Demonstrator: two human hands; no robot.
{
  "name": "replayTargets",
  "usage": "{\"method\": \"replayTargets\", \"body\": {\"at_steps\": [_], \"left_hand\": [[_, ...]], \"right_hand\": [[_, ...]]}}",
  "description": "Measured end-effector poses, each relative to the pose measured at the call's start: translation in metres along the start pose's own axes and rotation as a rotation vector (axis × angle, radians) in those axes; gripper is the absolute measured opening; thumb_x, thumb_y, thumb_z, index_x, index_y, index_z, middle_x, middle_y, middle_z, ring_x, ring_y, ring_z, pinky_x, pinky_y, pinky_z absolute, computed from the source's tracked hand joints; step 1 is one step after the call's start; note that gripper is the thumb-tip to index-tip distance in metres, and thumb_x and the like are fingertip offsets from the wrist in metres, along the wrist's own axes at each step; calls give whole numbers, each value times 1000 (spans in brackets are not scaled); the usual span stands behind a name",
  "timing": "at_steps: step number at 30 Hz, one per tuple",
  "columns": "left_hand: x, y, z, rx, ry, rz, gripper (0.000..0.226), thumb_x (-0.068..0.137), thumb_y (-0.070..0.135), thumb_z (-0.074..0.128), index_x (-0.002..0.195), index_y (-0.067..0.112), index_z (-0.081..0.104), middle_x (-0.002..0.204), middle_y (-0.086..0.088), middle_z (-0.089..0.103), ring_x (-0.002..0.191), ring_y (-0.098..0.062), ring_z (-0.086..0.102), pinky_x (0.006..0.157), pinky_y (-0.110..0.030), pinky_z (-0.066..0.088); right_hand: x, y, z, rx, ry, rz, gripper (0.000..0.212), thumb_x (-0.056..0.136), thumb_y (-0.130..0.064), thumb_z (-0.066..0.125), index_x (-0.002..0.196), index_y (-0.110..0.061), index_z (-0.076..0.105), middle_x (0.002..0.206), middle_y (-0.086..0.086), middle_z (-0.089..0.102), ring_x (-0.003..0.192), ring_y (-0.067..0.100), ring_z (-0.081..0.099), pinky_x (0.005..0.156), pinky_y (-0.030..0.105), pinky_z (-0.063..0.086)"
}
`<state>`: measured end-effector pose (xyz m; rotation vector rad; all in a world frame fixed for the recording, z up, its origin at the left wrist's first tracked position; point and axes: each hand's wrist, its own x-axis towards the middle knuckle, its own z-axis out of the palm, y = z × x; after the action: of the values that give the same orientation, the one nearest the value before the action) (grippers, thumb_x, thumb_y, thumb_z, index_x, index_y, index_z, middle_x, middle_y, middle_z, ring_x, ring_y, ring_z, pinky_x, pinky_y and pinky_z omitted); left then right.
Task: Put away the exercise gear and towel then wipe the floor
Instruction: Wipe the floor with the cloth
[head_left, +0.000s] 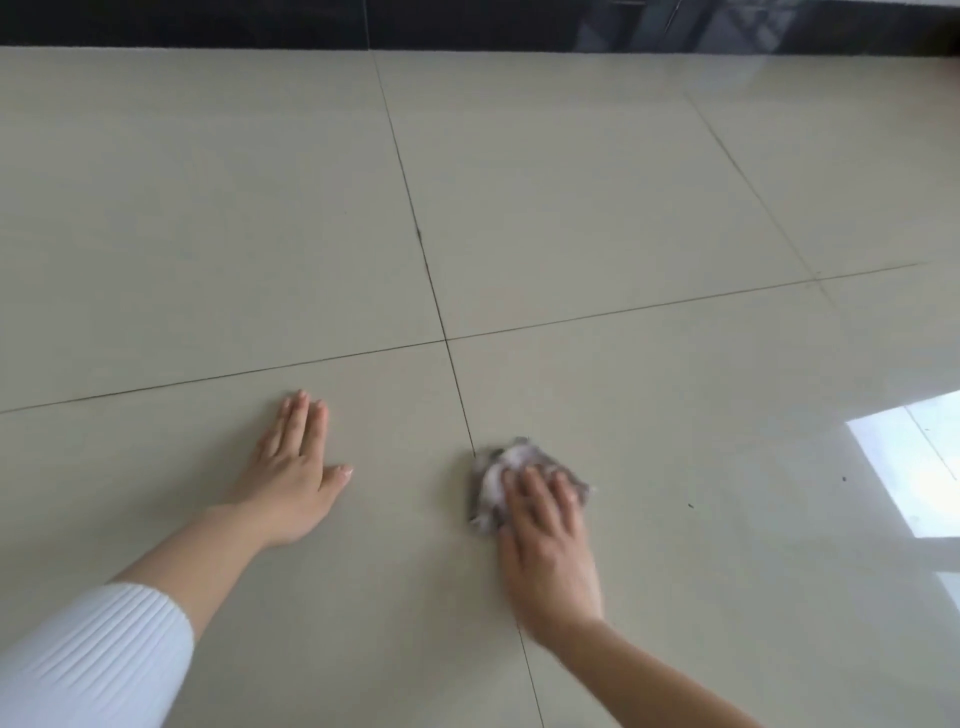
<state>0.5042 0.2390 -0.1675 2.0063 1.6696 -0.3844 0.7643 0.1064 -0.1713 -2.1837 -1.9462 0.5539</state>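
Glossy beige tiled floor (571, 182) under and all round both hands, with grout lines crossing just ahead and between them. Far ahead of the hands, a dark skirting strip (208, 23) along the floor's edge. Off to the right of the right hand, a bright window reflection (914, 467) on the tiles. Behind the left hand, a white ribbed sleeve (98, 660) pushed up the forearm.

Left hand (296, 478) laid flat on the tile, fingers straight and close together, thumb out to the side; bracing, most likely. Right hand (545, 551) blurred, fingers fairly straight and slightly apart, pressing down on a crumpled grey-and-white cloth (498, 467) poking out ahead and left of the fingertips, beside a grout line. Further right of that hand, two small dark specks (691, 505).

Judged well into the last step: wiping under way, no exercise gear or towel anywhere in view (presumably put away, though not provable from here). Left to do, apparently: the specks and the tiles ahead.
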Motion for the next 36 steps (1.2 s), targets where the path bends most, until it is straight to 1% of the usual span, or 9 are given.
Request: {"method": "replayTargets", "body": {"at_steps": [6, 9, 13, 17, 21, 25, 28, 33, 36], "left_hand": [[-30, -24, -1, 14, 85, 8, 70, 100, 41, 33, 153, 16, -4, 159, -7, -19, 148, -20, -12, 118, -32, 2], [-51, -39, 5, -32, 112, -129, 74, 99, 45, 35, 153, 14, -5, 158, -11, -20, 148, -26, -9, 119, -36, 2], [-77, -60, 15, -58, 83, -241, 74, 99, 46, 31, 152, 11, -8, 157, -14, -22, 147, -28, -14, 118, -36, -3], [-95, -88, 29, -11, 34, -183, 85, 90, 67, 16, 148, 18, -22, 154, -7, -32, 144, -22, -24, 118, -35, -6], [-94, -88, 36, -43, 83, -216, 91, 70, 73, -7, 149, 29, -18, 157, 1, -27, 146, -18, -19, 119, -38, 3], [-95, -80, 34, -55, 232, -237, 79, 82, 63, 6, 152, 28, 16, 159, -5, 12, 139, -30, 23, 110, -47, 24], [-83, -85, 27, -42, 359, -218, 63, 88, 52, 23, 137, 19, 46, 141, -13, 40, 119, -38, 42, 98, -53, 35], [-47, -94, 23, -96, 458, -363, 58, 98, 41, 38, 148, 12, 29, 155, -23, 12, 142, -41, 13, 113, -53, 14], [-35, -95, 29, -181, 379, -464, 68, 99, 43, 32, 154, 13, 5, 159, -20, -10, 147, -32, -11, 118, -46, -2]], "right_hand": [[-11, -64, 34, -133, -185, -684, 49, 97, -36, 40, 145, -27, 42, 154, -3, 37, 143, 33, 29, 118, 45, 19], [19, -44, 24, -228, -208, -851, 47, 98, -35, 40, 143, -24, 46, 150, 0, 43, 141, 30, 34, 118, 44, 25], [70, -1, 0, -234, -62, -503, 53, 99, -39, 33, 149, -23, 38, 154, 6, 37, 143, 32, 31, 119, 44, 21], [118, 7, -18, -151, -26, -37, 56, 100, -40, 24, 155, -29, 17, 164, 0, 3, 150, 23, 1, 121, 37, 1], [136, -38, 1, -60, -29, 70, 57, 99, -38, 22, 155, -29, 15, 163, 3, 4, 149, 28, -3, 121, 41, -1], [94, -80, 30, -40, -67, -348, 56, 94, -36, 32, 147, -19, 42, 156, 11, 31, 144, 40, 21, 117, 51, 21], [43, -95, 49, -99, -137, -652, 52, 99, -33, 34, 149, -18, 37, 158, 6, 27, 148, 33, 16, 120, 45, 13], [12, -78, 53, -184, -286, -1154, 52, 97, -32, 45, 147, -16, 42, 156, 3, 32, 148, 24, 18, 121, 39, 16], [44, -56, 43, -175, -253, -1112, 49, 98, -29, 45, 144, -13, 46, 153, 6, 38, 145, 24, 27, 119, 38, 20]]}}
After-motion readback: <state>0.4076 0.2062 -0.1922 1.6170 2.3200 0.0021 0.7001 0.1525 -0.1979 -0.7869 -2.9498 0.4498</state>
